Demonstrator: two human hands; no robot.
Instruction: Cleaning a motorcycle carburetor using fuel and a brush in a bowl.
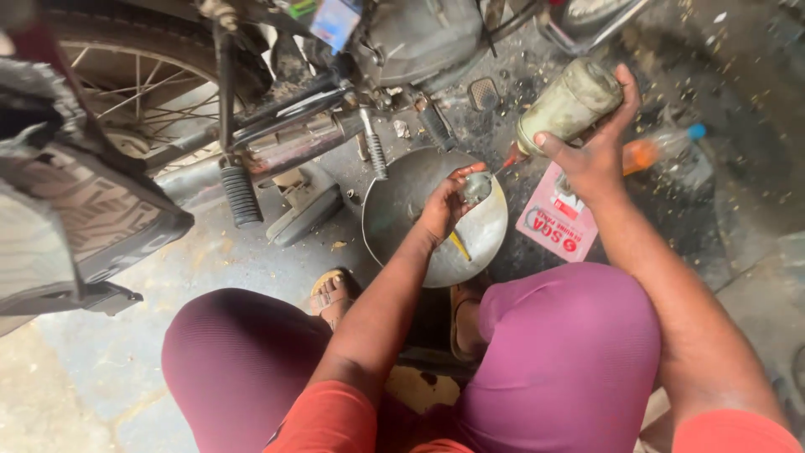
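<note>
My right hand [597, 155] is wrapped round a grimy, pale plastic squeeze bottle w/ a red nozzle [568, 105], thumb on the far side, fingers curled over the near side, tipped so the nozzle points down-left. The nozzle tip sits just beside the small grey metal part [478, 186] that my left hand [444, 205] pinches betw. thumb and fingertips, held over a round, dull-silver metal pan [394, 210] on the ground. So the part is left of and below the bottle, close to the nozzle; can't tell if they touch. A thin yellow strip [459, 246] lies in the pan under my left wrist. Just right of the pan, under my right hand, a flat pink-red packet [553, 222]. Beyond it, an orange-tinted clear bottle w/ a blue cap [662, 147] lies on the dark, oily floor. Motorcycle [277, 126] stands beyond the pan, its footpeg near the rim.
</note>
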